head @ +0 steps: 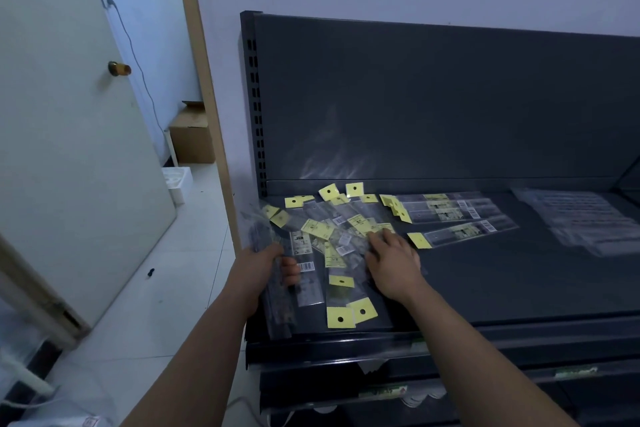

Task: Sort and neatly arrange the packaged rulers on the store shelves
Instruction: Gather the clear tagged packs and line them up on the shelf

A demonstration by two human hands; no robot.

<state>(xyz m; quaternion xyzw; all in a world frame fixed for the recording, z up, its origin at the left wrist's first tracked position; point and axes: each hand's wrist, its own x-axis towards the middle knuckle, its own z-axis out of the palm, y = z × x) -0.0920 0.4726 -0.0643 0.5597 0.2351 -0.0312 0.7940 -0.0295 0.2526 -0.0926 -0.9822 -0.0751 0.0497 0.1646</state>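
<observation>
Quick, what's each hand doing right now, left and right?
Left hand: gripping a bundle of packaged rulers.
Right hand: open, fingers resting on the loose pile of rulers.

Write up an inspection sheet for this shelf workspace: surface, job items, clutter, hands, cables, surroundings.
Surface: dark metal shelf.
Job's things: jumbled pile of packaged rulers at the left; tidier row lying side by side to its right; clear-wrapped stack at far right.
Clutter: small dark object on the floor.
Hands: left hand grips a bundle of packages at the shelf's left edge; right hand rests on the pile.
Cables: black cable hanging down the wall behind the door.
Surroundings: door, open; cardboard box; white tiled floor.
</observation>
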